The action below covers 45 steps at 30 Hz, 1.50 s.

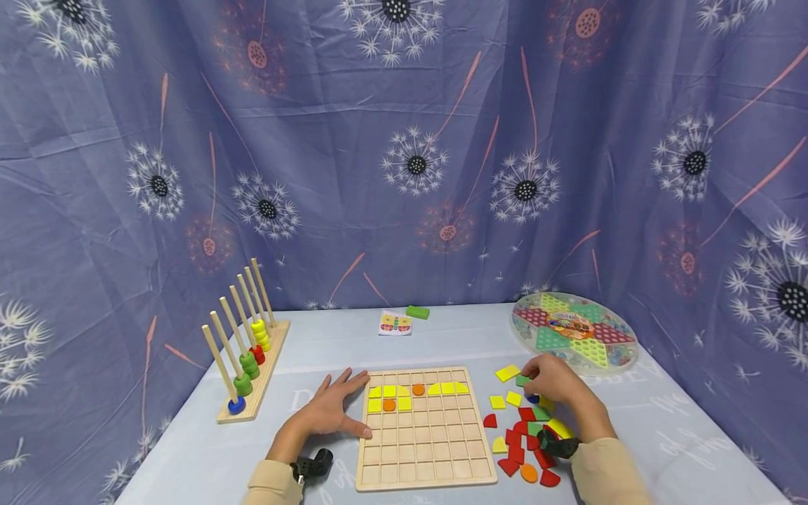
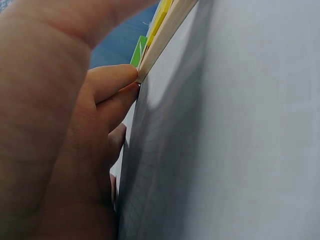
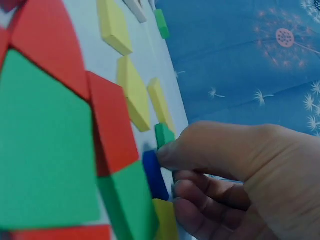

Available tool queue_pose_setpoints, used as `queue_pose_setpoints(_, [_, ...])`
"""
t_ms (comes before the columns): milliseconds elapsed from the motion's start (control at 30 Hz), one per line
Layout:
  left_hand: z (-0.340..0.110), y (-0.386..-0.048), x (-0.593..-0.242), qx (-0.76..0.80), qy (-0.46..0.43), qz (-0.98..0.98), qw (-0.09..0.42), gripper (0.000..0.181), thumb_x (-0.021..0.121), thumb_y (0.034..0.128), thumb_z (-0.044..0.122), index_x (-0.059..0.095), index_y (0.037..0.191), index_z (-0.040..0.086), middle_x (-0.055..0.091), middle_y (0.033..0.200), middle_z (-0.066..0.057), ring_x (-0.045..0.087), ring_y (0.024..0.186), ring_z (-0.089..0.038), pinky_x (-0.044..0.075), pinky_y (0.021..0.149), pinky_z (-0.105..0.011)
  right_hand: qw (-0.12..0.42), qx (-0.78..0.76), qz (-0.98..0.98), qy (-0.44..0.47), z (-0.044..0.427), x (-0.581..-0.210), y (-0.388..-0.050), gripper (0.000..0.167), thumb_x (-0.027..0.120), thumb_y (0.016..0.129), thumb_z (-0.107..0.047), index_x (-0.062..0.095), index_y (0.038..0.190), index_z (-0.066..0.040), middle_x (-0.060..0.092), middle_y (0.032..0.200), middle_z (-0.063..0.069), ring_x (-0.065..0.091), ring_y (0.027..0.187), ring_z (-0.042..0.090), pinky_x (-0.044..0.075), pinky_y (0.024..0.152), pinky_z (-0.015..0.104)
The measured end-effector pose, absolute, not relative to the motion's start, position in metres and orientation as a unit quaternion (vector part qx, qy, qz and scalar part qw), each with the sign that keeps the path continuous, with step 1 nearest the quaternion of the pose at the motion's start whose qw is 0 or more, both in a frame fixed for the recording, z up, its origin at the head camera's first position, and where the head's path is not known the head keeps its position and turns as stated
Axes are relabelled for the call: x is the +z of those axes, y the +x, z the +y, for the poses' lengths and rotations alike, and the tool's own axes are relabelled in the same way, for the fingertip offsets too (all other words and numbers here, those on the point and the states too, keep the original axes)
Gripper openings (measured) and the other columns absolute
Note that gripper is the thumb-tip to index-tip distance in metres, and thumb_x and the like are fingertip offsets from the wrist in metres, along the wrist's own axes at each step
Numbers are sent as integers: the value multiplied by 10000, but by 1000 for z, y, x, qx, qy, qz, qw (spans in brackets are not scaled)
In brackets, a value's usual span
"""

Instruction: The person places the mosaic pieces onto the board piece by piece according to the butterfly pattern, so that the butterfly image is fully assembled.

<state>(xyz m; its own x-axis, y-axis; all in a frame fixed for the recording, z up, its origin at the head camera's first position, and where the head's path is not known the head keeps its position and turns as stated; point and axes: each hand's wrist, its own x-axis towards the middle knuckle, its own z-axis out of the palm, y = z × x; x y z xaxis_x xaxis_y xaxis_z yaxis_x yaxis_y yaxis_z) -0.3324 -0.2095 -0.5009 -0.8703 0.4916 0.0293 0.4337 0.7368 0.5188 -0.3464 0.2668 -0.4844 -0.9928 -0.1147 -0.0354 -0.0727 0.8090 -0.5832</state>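
Observation:
A wooden grid board [image 1: 416, 449] lies flat with yellow pieces [image 1: 389, 391] and orange discs [image 1: 389, 405] in its upper cells. My left hand [image 1: 331, 407] is spread at its left side, thumb on the left edge and a fingertip at the upper left corner; in the left wrist view, fingertips [image 2: 131, 75] touch the board's edge [image 2: 167, 35]. Right of the board, my right hand [image 1: 558, 382] pinches a small green piece [image 1: 522, 381]. The right wrist view shows the thumb [image 3: 200, 150] against that green piece [image 3: 163, 134], with a blue piece [image 3: 155, 175] beside it; the index fingertip is hidden.
Loose red [image 1: 515, 449], yellow [image 1: 497, 402] and green pieces lie right of the board. A peg rack with coloured beads [image 1: 268, 368] stands at the left. Behind are a butterfly picture card [image 1: 395, 324], a green block [image 1: 417, 312] and a round star-patterned game board [image 1: 587, 315].

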Motion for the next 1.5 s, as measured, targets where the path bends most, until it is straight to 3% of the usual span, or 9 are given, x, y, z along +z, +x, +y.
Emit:
queue_pose_setpoints(133, [-209, -333, -500, 268, 246, 930, 57, 1123, 798, 577, 668, 392, 1486, 149, 334, 1530, -11, 118, 1443, -316, -19, 1120, -592, 27, -303, 951, -44, 260, -484, -350, 283, 788, 709, -128, 701, 960, -30, 603, 831, 31, 518, 727, 195, 525, 664, 340])
queue_pose_setpoints(367, [-210, -334, -501, 268, 243, 930, 61, 1122, 800, 584, 661, 380, 1492, 154, 319, 1538, -9, 112, 1444, -313, -22, 1123, -583, -5, -334, 933, -135, 236, -485, -355, 202, 753, 761, -131, 698, 953, -102, 599, 835, -27, 527, 737, 162, 495, 648, 316])
queue_pose_setpoints(567, [-210, -333, -501, 269, 247, 929, 61, 1123, 799, 587, 660, 379, 1492, 145, 318, 1538, -18, 113, 1443, -317, -20, 1123, -582, 20, -346, 916, -202, 198, -480, -354, 200, 743, 783, -139, 709, 981, -132, 602, 870, -31, 534, 751, 168, 489, 628, 333])
queue_pose_setpoints(833, [-210, -333, -502, 268, 247, 929, 63, 1121, 798, 585, 664, 381, 1492, 155, 316, 1539, -10, 110, 1445, -313, -19, 1124, -582, 57, -340, 898, -274, 153, -482, -349, 242, 749, 810, -143, 710, 1049, -135, 609, 970, -40, 563, 852, 134, 515, 735, 338])
queue_pose_setpoints(1300, [-211, -333, -501, 264, 244, 931, 62, 1120, 801, 589, 656, 375, 1494, 153, 313, 1540, -10, 110, 1443, -323, -25, 1121, -585, 36, -296, 903, -310, 103, -481, -341, 191, 771, 778, -176, 746, 966, -154, 599, 885, -83, 530, 757, 69, 493, 691, 244])
queue_pose_setpoints(1500, [-209, -332, -501, 268, 248, 929, 59, 1114, 806, 595, 644, 380, 1490, 136, 321, 1537, -24, 114, 1441, -330, -19, 1118, -595, 37, -283, 903, -322, 99, -480, -335, 208, 779, 804, -207, 751, 1007, -177, 612, 913, -115, 533, 787, 33, 491, 725, 249])
